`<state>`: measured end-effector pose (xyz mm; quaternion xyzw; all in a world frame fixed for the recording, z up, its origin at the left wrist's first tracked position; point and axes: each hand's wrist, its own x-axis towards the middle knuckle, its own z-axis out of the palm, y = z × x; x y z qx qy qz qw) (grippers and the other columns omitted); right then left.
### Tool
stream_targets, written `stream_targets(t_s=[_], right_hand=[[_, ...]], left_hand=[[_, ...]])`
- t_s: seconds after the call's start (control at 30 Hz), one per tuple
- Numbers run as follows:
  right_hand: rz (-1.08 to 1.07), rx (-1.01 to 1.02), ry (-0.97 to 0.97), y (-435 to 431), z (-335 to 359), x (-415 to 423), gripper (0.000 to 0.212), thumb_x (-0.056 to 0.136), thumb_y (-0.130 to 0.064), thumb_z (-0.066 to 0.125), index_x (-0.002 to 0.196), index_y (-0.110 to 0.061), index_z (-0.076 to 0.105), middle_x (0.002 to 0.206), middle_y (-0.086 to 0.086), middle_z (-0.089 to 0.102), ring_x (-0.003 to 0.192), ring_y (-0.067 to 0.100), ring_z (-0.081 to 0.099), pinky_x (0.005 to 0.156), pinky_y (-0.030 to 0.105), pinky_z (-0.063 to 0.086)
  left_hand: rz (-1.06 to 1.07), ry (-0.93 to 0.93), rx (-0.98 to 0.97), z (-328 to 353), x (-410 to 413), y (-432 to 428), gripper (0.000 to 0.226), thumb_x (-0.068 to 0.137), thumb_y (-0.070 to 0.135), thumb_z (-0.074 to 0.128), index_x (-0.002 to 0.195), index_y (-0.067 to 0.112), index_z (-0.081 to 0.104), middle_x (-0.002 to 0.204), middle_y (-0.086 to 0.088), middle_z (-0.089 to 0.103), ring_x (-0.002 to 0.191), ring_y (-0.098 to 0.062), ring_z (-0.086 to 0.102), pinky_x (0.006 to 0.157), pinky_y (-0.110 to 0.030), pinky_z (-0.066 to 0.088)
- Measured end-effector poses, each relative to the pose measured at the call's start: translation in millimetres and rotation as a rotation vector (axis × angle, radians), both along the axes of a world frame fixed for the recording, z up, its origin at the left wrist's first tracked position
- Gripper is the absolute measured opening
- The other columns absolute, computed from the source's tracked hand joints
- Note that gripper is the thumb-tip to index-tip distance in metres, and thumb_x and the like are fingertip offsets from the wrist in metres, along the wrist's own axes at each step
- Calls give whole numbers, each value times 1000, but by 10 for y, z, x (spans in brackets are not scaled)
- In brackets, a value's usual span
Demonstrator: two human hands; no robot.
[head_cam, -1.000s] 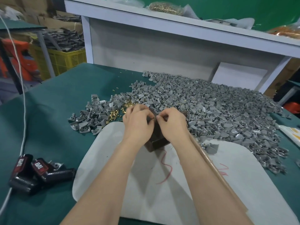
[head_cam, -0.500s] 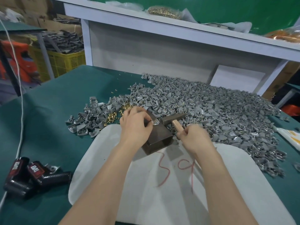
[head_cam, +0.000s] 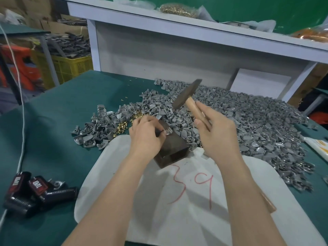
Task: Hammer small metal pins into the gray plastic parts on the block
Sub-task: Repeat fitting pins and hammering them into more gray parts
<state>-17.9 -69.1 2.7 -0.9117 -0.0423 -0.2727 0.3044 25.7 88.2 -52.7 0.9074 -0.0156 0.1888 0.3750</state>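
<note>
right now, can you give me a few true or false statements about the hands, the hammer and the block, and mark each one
1. The right hand grips the hammer by its wooden handle. True.
2. The hammer's head rests on the block. False: it is held in the air, above and beyond the block.
3. The left hand pinches a gray part on top of the block. True.
4. The block stands on the bare green table cover. False: it stands at the far edge of the white sheet.
5. The white sheet has 39 written on it in red. True.
</note>
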Motion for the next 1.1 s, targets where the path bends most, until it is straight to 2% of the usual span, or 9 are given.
stream_targets(t_s=[0.17, 0.33, 0.47, 0.53, 0.63, 0.73, 0.8, 0.97, 1.1], right_hand=[[32, -215, 321, 7, 8, -25, 45, 93, -25, 55, 131, -47, 47, 109, -8, 66, 81, 13, 56, 74, 24, 44], [2, 11, -71, 11, 95, -71, 46, 92, -21, 57, 133, -41, 49, 109, -9, 64, 86, 11, 60, 78, 28, 49], [46, -242, 256, 37, 7, -67, 45, 92, -24, 55, 129, -49, 48, 109, -9, 66, 80, 12, 55, 73, 25, 45], [-8, -235, 155, 67, 14, -72, 45, 92, -24, 55, 130, -49, 48, 106, -8, 65, 80, 13, 53, 72, 26, 43], [-7, 15, -131, 73, 71, -88, 48, 92, -20, 56, 133, -44, 46, 104, -12, 64, 81, 11, 60, 73, 30, 52], [62, -169, 140, 74, 34, -81, 53, 93, -23, 55, 129, -57, 38, 113, -22, 60, 64, 1, 57, 59, 22, 51], [-3, -262, 273, 39, -28, -73, 47, 93, -26, 54, 130, -54, 44, 116, -13, 64, 75, 11, 55, 69, 24, 47], [28, 14, -57, 37, 44, -80, 48, 92, -21, 57, 134, -42, 46, 115, -13, 64, 86, 8, 60, 82, 28, 50], [55, -234, 275, 5, -61, -29, 46, 92, -24, 56, 131, -47, 47, 117, -11, 65, 90, 14, 61, 79, 25, 46]], left_hand=[[8, 17, 45, 4, 13, -2, 7, 86, 22, 65, 90, 19, 70, 111, 4, 55, 113, -23, 37, 86, -28, 22], [4, 9, 5, 1, 4, -10, 7, 86, 22, 66, 83, 20, 71, 101, 8, 53, 108, -21, 38, 82, -27, 22], [14, 15, 28, 18, -9, -10, 8, 87, 23, 65, 89, 19, 72, 107, 6, 56, 110, -21, 37, 82, -26, 21], [19, 11, 14, 9, -7, -15, 8, 87, 23, 65, 87, 19, 71, 107, 5, 56, 110, -21, 38, 83, -27, 22], [2, 13, 5, 17, -11, -22, 9, 87, 22, 64, 83, 19, 71, 100, 6, 52, 107, -22, 38, 85, -30, 26], [15, 21, 19, 31, -12, -22, 7, 87, 22, 64, 86, 19, 71, 101, 6, 52, 108, -21, 37, 85, -29, 25], [16, 20, 25, 19, -17, -26, 7, 87, 22, 64, 89, 20, 70, 102, 7, 51, 109, -20, 37, 86, -29, 24], [19, 9, 15, 15, 2, -30, 8, 87, 22, 64, 84, 19, 71, 105, 4, 58, 109, -23, 41, 89, -33, 30], [26, 25, 55, 12, 7, -15, 10, 87, 23, 63, 92, 19, 71, 112, 3, 57, 111, -23, 40, 93, -33, 29]])
